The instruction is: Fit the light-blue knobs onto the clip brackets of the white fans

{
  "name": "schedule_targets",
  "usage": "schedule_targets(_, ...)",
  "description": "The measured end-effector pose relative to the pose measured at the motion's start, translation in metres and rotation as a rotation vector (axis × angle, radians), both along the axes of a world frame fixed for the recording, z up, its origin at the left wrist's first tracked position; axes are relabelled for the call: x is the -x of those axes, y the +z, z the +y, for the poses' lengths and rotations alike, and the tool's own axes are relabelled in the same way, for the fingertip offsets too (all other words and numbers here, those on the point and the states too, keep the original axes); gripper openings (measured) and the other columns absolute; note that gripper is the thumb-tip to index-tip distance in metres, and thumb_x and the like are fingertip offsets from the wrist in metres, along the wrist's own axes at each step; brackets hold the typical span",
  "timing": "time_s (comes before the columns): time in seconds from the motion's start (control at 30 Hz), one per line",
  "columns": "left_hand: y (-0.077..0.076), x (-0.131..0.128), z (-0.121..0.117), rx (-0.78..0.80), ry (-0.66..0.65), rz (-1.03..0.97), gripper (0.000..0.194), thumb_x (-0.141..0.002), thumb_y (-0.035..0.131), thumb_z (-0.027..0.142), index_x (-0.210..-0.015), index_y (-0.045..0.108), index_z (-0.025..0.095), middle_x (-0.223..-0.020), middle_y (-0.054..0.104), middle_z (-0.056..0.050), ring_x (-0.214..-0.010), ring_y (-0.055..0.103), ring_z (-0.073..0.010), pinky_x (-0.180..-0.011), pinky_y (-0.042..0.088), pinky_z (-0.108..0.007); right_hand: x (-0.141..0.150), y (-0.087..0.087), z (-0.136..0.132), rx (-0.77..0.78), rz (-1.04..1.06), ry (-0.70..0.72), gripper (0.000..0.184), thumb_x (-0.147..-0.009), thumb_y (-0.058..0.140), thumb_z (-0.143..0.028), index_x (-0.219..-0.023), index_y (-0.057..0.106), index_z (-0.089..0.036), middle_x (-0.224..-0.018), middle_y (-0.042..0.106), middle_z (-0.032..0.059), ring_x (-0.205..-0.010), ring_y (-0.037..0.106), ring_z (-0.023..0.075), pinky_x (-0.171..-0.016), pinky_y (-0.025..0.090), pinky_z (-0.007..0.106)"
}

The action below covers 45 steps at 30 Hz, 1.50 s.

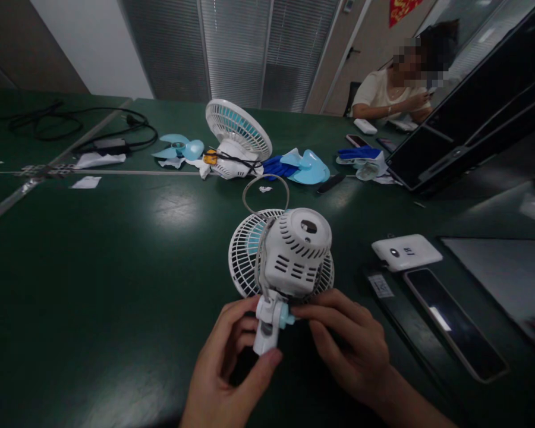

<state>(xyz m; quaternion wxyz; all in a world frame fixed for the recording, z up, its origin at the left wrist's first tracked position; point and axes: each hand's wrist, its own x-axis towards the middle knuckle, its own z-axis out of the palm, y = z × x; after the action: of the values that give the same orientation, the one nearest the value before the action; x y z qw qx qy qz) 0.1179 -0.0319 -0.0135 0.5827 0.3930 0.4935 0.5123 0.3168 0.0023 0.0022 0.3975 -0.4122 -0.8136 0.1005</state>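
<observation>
A small white electric fan [294,249] lies face down on the green table, its motor housing up and its round grille [243,255] beneath. Light blue blades show through the grille's bars. My left hand [232,362] is closed around the fan's white mounting bracket [266,339], thumb at its lower end and fingers behind. At the bracket's right side sits a light blue knob [286,316]. My right hand [350,342] has its fingertips closed at this knob, partly covering its end. A grey cord [289,190] loops out behind the housing.
Farther back stand another fan [238,131], loose blue fan blades [310,167] and blue gloves [276,167]. To the right lie a phone [455,324], a white power bank [408,252] and a large black panel [472,101]. A person [392,95] sits beyond. Black cables [44,122] lie far left.
</observation>
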Motion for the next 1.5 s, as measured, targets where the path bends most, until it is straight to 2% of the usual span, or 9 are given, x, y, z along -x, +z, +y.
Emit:
schedule_targets(0.2,-0.001,0.000,0.000,0.001,-0.003,-0.003,0.042,-0.080,0.082,0.026,-0.120,0.069,0.025,-0.111,0.073,-0.005,-0.090,0.072,-0.0182,-0.082,0.060,-0.026,0.002,0.004,-0.003,-0.034,-0.011,0.105,0.023,-0.096,0.050,-0.015,-0.105,0.072,-0.018,-0.084,0.072,0.0016,-0.068,0.069,0.0102,-0.057,0.049,0.023)
schedule_targets(0.3,0.000,0.000,0.000,0.003,-0.002,0.003,0.041,-0.080,0.082,0.025,-0.119,0.070,0.027,-0.109,0.073,-0.004,-0.089,0.071,-0.0168,-0.082,0.060,-0.025,0.003,0.006,-0.002,-0.027,-0.012,0.053,0.026,-0.095,0.050,-0.012,-0.109,0.071,-0.018,-0.082,0.071,0.0008,-0.067,0.068,0.0094,-0.056,0.049,0.022)
schedule_targets(0.43,0.001,0.000,0.000,0.001,0.008,0.002,0.041,-0.079,0.083,0.025,-0.118,0.071,0.028,-0.107,0.072,-0.003,-0.088,0.071,-0.0165,-0.081,0.060,-0.024,0.002,0.003,0.001,-0.016,-0.006,-0.019,0.023,-0.096,0.052,-0.014,-0.101,0.073,-0.020,-0.080,0.070,0.0010,-0.067,0.068,0.0106,-0.055,0.049,0.022)
schedule_targets(0.53,0.001,-0.001,0.000,-0.010,0.023,0.007,0.040,-0.079,0.082,0.026,-0.117,0.071,0.028,-0.106,0.072,-0.003,-0.088,0.071,-0.0159,-0.081,0.060,-0.023,0.003,0.004,-0.001,-0.024,-0.002,0.026,0.021,-0.096,0.053,-0.015,-0.097,0.073,-0.019,-0.080,0.071,0.0013,-0.066,0.069,0.0107,-0.055,0.049,0.023)
schedule_targets(0.67,0.000,-0.001,-0.001,-0.004,0.011,0.003,0.041,-0.080,0.082,0.026,-0.119,0.071,0.028,-0.107,0.072,-0.003,-0.088,0.071,-0.0160,-0.081,0.060,-0.023,0.003,0.007,-0.003,-0.033,-0.006,0.084,0.024,-0.096,0.051,-0.014,-0.106,0.072,-0.018,-0.084,0.074,0.0017,-0.069,0.070,0.0099,-0.059,0.051,0.022)
schedule_targets(0.83,0.002,-0.001,0.000,-0.002,0.009,0.009,0.039,-0.080,0.082,0.026,-0.117,0.071,0.029,-0.105,0.072,-0.002,-0.087,0.071,-0.0152,-0.080,0.059,-0.022,0.002,0.003,0.000,0.000,-0.014,-0.031,0.023,-0.095,0.054,-0.013,-0.105,0.073,-0.020,-0.086,0.073,0.0017,-0.071,0.071,0.0112,-0.057,0.050,0.023)
schedule_targets(1.0,0.001,-0.001,0.000,-0.007,0.032,0.034,0.040,-0.078,0.083,0.027,-0.117,0.071,0.027,-0.103,0.072,-0.003,-0.088,0.071,-0.0173,-0.079,0.061,-0.024,0.004,0.003,-0.001,-0.018,0.016,0.022,0.021,-0.094,0.054,-0.013,-0.100,0.073,-0.020,-0.078,0.072,0.0008,-0.063,0.069,0.0107,-0.052,0.049,0.022)
schedule_targets(1.13,0.000,-0.002,0.000,-0.013,0.029,0.017,0.041,-0.079,0.082,0.027,-0.118,0.070,0.027,-0.105,0.072,-0.003,-0.089,0.071,-0.0167,-0.078,0.060,-0.023,0.005,0.009,-0.003,-0.030,0.012,0.083,0.022,-0.095,0.053,-0.012,-0.102,0.072,-0.018,-0.083,0.075,0.0016,-0.067,0.071,0.0103,-0.057,0.053,0.022)
schedule_targets(1.5,0.001,-0.001,-0.001,0.004,0.022,-0.006,0.041,-0.079,0.083,0.025,-0.118,0.070,0.027,-0.104,0.073,-0.003,-0.086,0.070,-0.0160,-0.080,0.060,-0.024,0.006,0.011,-0.005,-0.046,-0.018,0.080,0.022,-0.095,0.053,-0.011,-0.106,0.072,-0.016,-0.089,0.076,0.0027,-0.073,0.073,0.0100,-0.061,0.054,0.021)
